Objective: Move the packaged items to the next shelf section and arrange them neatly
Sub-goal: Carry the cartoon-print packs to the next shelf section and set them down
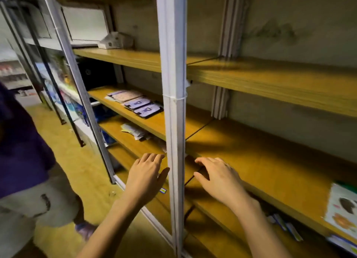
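Hands first: your left hand (pixel 146 178) and right hand (pixel 218 180) are both spread loose with nothing in them, one on each side of the white metal upright post (pixel 173 113). The flat purple-fronted packaged items (pixel 135 104) lie overlapping on the yellow wooden shelf board (pixel 154 123) left of that post, higher up than your hands.

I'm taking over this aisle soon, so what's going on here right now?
A person reaches toward a wooden shelf rack with both hands, the left hand left of a white upright post, the right hand right of it. Both are open and hold nothing. Flat packaged items lie in a row on the left section, one shelf higher, untouched. A second person stands at the left.
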Demonstrator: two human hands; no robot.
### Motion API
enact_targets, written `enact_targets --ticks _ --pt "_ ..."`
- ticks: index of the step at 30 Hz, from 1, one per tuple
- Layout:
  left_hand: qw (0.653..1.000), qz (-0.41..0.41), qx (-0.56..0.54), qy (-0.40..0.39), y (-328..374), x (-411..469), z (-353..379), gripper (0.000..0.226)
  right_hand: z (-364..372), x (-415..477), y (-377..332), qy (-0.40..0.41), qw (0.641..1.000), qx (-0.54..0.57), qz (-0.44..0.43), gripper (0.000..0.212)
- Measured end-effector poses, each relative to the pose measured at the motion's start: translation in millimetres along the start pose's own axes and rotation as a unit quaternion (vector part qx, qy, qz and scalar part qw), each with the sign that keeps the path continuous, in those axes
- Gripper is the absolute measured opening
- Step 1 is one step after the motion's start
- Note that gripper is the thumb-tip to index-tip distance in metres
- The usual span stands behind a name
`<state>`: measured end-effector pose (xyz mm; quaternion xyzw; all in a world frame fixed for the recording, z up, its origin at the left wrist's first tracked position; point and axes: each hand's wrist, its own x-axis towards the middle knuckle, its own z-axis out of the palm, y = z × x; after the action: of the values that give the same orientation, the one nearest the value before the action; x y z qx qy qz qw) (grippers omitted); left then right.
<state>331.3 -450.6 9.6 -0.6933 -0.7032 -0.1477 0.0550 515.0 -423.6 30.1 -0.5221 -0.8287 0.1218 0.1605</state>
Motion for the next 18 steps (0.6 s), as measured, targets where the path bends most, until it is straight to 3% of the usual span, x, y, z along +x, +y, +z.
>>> enact_targets --ticks 18 --pt "0.999 -0.022 -0.030 -0.006 -176.6 74.5 22.2 0.046 75.4 149.3 -111.4 -0.033 0.999 0.018 -0.031 0.040"
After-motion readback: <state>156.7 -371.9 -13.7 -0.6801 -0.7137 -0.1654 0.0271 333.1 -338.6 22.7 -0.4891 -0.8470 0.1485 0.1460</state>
